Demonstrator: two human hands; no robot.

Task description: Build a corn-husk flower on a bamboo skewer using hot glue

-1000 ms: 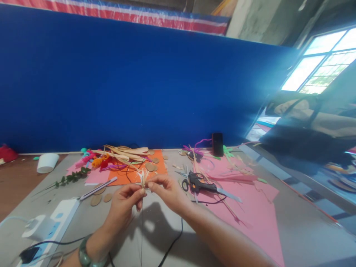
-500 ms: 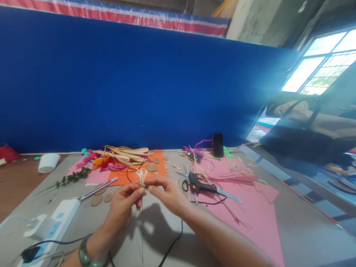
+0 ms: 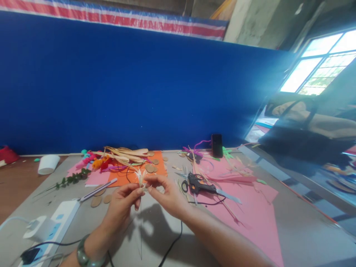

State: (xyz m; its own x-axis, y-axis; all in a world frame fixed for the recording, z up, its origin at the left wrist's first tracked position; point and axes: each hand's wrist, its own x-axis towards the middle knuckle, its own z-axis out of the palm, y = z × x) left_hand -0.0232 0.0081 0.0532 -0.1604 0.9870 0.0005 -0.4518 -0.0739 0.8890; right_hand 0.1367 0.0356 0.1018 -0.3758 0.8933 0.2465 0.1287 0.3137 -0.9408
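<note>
Between my hands is a small raffia flower (image 3: 140, 177) with frayed, pale petals pointing up and a thin wire stem (image 3: 141, 230) hanging below. My left hand (image 3: 125, 200) pinches its base between thumb and fingers. From the right, my right hand (image 3: 164, 193) pinches at the same base, its fingertips meeting the left ones. The exact bit under the right fingertips is too small to make out fully, but it looks like the raffia. Behind the flower, a bundle of raffia strips (image 3: 125, 152) lies across orange paper (image 3: 162, 163).
To the right, a black glue gun (image 3: 203, 185) and scissors (image 3: 185, 181) rest beside pink paper (image 3: 250, 207). A phone (image 3: 217, 145) leans on the blue partition (image 3: 139, 74). On the left are a power strip (image 3: 65, 213), a leafy sprig (image 3: 73, 178), a pen-like tool (image 3: 98, 189) and a white cup (image 3: 48, 164).
My right fingertips have shifted slightly around the flower's base, and the petals look a little more spread. The wire stem's lower end has risen into view. My left hand keeps its pinch.
</note>
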